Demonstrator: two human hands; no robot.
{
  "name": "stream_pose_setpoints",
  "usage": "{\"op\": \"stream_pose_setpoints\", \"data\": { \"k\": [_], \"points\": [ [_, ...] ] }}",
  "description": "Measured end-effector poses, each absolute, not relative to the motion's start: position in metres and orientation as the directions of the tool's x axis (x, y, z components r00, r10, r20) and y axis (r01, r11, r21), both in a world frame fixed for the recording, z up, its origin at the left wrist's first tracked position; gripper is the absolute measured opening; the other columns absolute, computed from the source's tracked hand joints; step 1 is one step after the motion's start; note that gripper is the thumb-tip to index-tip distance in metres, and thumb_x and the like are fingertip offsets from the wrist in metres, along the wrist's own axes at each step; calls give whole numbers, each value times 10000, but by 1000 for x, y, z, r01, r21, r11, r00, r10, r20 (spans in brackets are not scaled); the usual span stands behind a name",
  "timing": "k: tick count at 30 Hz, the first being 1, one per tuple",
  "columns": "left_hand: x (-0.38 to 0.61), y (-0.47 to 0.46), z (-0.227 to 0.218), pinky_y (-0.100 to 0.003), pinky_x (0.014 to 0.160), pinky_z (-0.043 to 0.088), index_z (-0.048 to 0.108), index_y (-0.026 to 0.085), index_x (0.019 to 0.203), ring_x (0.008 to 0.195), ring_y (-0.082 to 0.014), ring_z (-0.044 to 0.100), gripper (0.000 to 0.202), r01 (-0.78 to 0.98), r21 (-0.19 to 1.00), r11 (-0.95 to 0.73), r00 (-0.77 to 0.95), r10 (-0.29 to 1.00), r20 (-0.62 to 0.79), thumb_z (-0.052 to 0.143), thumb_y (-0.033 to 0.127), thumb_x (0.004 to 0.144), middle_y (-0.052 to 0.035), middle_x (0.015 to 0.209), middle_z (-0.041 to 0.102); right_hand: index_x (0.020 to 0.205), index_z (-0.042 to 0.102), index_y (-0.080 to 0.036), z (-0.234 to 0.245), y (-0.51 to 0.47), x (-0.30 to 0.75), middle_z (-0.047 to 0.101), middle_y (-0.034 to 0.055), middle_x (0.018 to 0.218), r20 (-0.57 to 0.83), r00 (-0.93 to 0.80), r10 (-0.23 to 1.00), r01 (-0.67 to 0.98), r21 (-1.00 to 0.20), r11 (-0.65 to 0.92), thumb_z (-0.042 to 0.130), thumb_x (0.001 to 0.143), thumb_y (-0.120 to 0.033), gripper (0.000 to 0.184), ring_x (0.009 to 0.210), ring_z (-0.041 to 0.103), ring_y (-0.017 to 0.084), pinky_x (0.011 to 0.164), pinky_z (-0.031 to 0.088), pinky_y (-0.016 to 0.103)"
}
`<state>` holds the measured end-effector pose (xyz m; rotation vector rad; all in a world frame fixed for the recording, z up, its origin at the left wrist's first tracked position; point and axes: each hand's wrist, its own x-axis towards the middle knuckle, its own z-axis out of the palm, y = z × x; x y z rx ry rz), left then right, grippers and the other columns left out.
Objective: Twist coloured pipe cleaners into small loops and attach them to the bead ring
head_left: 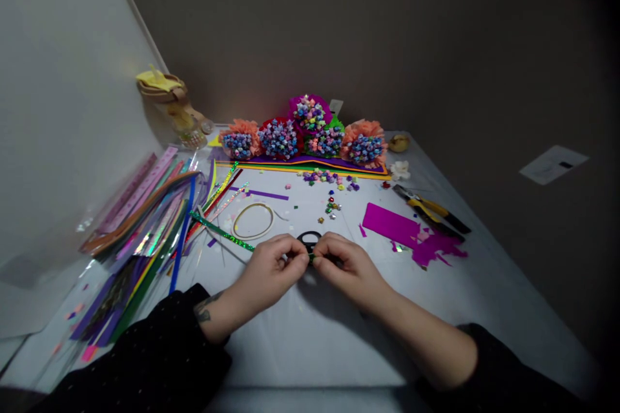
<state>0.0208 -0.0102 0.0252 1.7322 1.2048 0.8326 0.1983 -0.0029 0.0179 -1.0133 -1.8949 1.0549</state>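
The left hand (pixel 275 270) and right hand (pixel 349 266) pinched a small green piece (pixel 311 257) between them; a glittery strip (pixel 227 237) slanted lengthwise away leftward, nearer the left hand.

Wht tbl (pixel 295 342), col. strips (pixel 155 222), yel/blk pliers (pixel 429 208)

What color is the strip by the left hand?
The strip is sparkly green, in the head view.

left hand (pixel 274 271); right hand (pixel 356 274); fingers (pixel 296 265) pinch small green piece (pixel 311 258); pliers (pixel 431 210) at right
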Motion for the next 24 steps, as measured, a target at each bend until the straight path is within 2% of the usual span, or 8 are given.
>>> {"op": "stream_pose_setpoints", "data": {
  "k": [4, 7, 11, 16, 19, 24],
  "points": [
    [20, -11, 25, -223, 646, 407, 590, 154, 735, 691, -121, 530, 116, 361, 908, -212, 319, 943, 94, 518, 170, 824, 1, 717, 577, 733, 518, -201, 15, -4, 198, 545, 11, 728, 304, -329, 894, 340, -845, 412, 561, 779, -163, 73, 715, 527, 155, 651, 422, 279],
    [20, -12, 25, -224, 660, 410, 599, 158, 759, 707, -122, 538, 114, 345, 905, -250, 320, 937, 137, 522, 179, 841, -1, 732, 580, 726, 533, -204, 14, -5, 199, 566, 45, 846, 394, -274, 877, 399, -783, 476, 593, 767, -171, 79, 863, 541, 197, 760, 433, 339],
    [19, -12, 25, -229, 667, 416, 600, 160, 766, 718, -123, 547, 122, 327, 900, -288, 323, 929, 180, 523, 185, 857, -4, 741, 582, 725, 563, -207, 15, -8, 199, 535, 88, 1080, 476, -195, 857, 504, -701, 504, 618, 757, -187, 66, 1058, 489, 259, 898, 382, 442],
    [19, -12, 25, -233, 680, 415, 599, 161, 765, 724, -120, 546, 126, 303, 888, -345, 340, 910, 237, 524, 181, 864, -4, 741, 587, 713, 591, -215, 17, -10, 200, 476, 84, 1213, 582, -188, 791, 555, -601, 575, 634, 761, -190, 69, 1173, 407, 293, 985, 304, 502],
    [19, -12, 25, -239, 688, 418, 606, 162, 769, 729, -122, 549, 130, 292, 894, -341, 345, 909, 234, 525, 192, 865, -7, 746, 591, 748, 625, -225, 16, -11, 200, 457, 78, 1276, 567, -214, 795, 529, -617, 582, 613, 763, -159, 69, 1222, 382, 305, 1004, 281, 518],
    [20, -13, 25, -237, 659, 417, 609, 158, 744, 692, -121, 537, 140, 280, 937, -211, 320, 940, 116, 540, 226, 844, -2, 722, 600, 720, 596, -217, 12, -12, 197, 497, 83, 1223, 467, -206, 860, 391, -766, 510, 595, 747, -141, 81, 1182, 445, 279, 976, 334, 491]
  ]
}}
